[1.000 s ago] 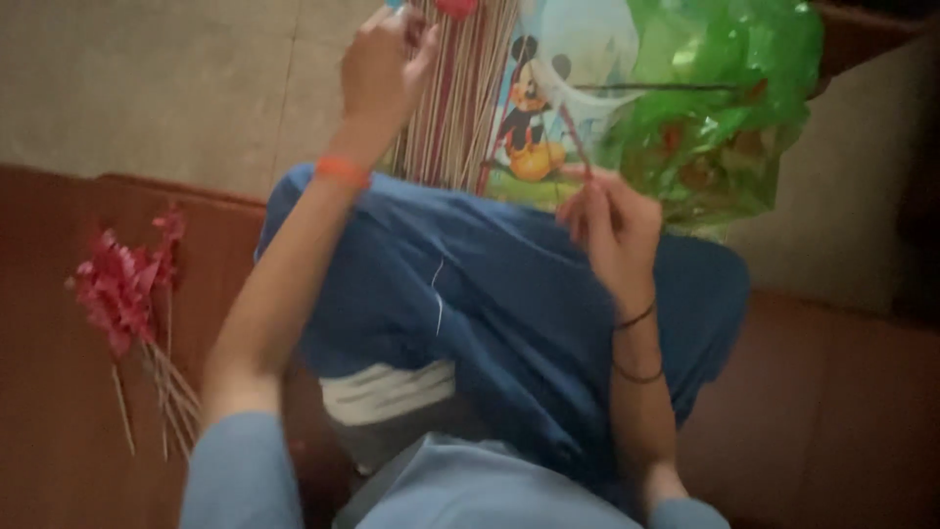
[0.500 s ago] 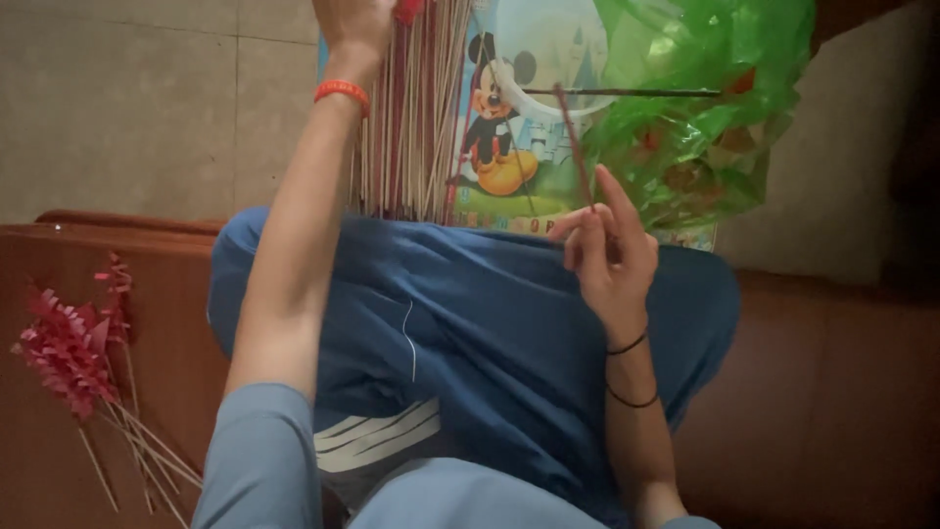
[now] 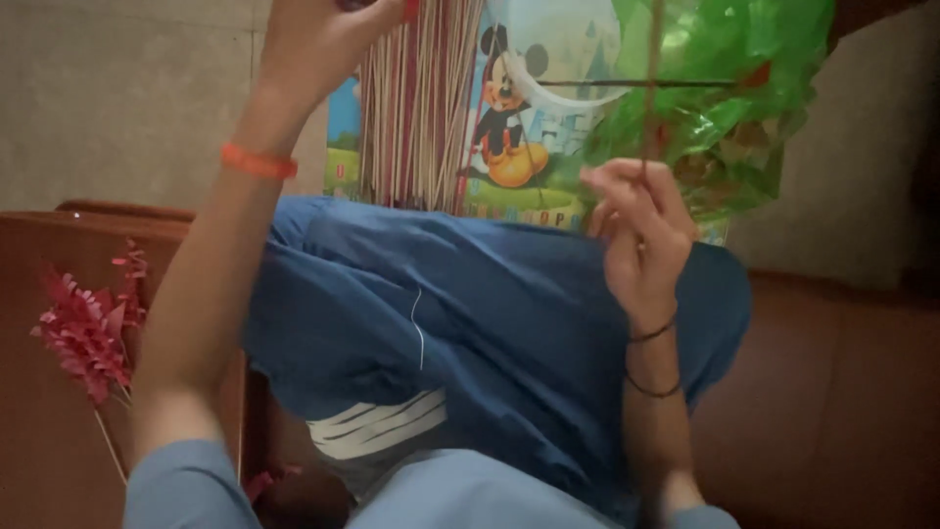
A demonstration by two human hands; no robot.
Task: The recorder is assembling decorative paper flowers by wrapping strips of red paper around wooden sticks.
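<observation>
My left hand [image 3: 323, 44] reaches up at the top edge over a bundle of thin wooden sticks [image 3: 416, 108]; it seems closed on something red, mostly cut off by the frame. An orange band circles that wrist. My right hand [image 3: 636, 230] pinches a single thin stick [image 3: 650, 78] that stands upright in front of a crumpled green plastic bag [image 3: 729, 98]. Two dark bands sit on the right wrist. Both hands are above my bent knee in blue trousers [image 3: 490, 333].
A colourful cartoon-printed sheet [image 3: 529, 127] lies behind the sticks. Red paper flowers on sticks [image 3: 88, 333] lie at the left on a brown wooden surface [image 3: 39, 451]. A pale tiled floor [image 3: 117, 98] is beyond.
My left hand has risen toward the top edge over the stick bundle. The right hand has turned its stick upright. The view has shifted, so the red flowers sit lower left.
</observation>
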